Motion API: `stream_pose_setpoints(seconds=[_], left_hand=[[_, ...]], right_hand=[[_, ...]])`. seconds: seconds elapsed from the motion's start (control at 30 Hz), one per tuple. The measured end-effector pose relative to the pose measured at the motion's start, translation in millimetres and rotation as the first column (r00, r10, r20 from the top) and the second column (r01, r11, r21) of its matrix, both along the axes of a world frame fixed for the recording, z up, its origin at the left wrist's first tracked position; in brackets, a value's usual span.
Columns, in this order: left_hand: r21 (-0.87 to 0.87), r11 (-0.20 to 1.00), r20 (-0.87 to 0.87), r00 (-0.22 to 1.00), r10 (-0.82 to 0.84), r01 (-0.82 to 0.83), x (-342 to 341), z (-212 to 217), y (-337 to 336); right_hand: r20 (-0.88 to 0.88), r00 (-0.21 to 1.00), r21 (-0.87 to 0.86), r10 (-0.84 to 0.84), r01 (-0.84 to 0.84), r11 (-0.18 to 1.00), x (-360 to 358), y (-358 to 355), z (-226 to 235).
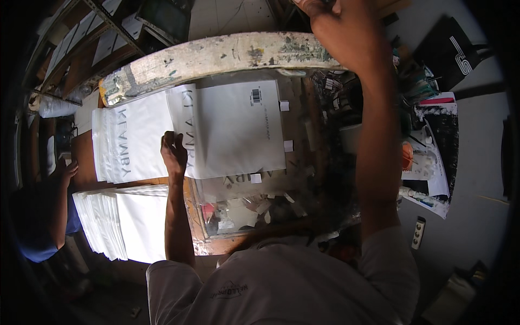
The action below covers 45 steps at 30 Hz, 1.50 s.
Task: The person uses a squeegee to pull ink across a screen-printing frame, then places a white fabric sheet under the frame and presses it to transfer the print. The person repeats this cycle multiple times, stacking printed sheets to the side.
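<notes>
My left hand (174, 154) is closed at the left edge of a flat white plastic bag (238, 127), pinching it. That bag lies over a glass panel, with dark lettering along its left side and a small barcode at its far right corner. My right arm reaches far forward, past a paint-stained whitish bar (216, 53). At the top edge of the picture my right hand (327, 21) has its fingers curled, partly cut off; what they hold is hidden. Left of my left hand lies an overlapping row of printed white bags (135, 135).
Nearer me is a fanned stack of white bags (138, 222). Small white tabs (284, 105) sit along the lying bag's edges. Cluttered containers (420, 157) stand to the right. Another person's hand (69, 169) is at the left, and a metal rack (114, 24) stands far left.
</notes>
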State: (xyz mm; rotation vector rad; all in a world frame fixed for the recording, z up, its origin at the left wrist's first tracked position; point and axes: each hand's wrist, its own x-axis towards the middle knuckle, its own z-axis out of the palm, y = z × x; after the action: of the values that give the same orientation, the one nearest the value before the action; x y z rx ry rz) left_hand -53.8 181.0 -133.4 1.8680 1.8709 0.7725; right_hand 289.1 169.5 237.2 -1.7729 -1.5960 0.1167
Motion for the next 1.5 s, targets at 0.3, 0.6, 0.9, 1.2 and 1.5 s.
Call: stream_pose_setpoints(seconds=[0.3, 0.6, 0.9, 1.2, 1.5], left_hand=[[0.108, 0.971, 0.086, 0.975, 0.203, -0.212, -110, 67, -31], [0.088, 0.785, -0.492, 0.658, 0.570, -0.614, -476, 69, -77], [0.236, 0.965, -0.496, 0.868, 0.020, 0.113, -106, 23, -70], [0.032, 0.845, -0.284, 0.816, -0.504, 0.533, 149, -14, -100], [0.006, 0.805, -0.206, 0.788, -0.580, 0.594, 197, -15, -140]], right_hand=[[0.069, 0.995, -0.004, 0.070, -0.070, 0.998, 5, 30, 19], [0.025, 0.985, 0.069, 0.168, -0.169, 0.983, 70, 79, -32], [0.015, 0.976, 0.012, 0.219, -0.219, 0.976, 80, 88, -37], [0.067, 0.994, -0.153, 0.081, -0.070, 0.986, 12, 22, 20], [0.035, 0.963, -0.116, 0.269, -0.263, 0.958, 39, 26, 18]])
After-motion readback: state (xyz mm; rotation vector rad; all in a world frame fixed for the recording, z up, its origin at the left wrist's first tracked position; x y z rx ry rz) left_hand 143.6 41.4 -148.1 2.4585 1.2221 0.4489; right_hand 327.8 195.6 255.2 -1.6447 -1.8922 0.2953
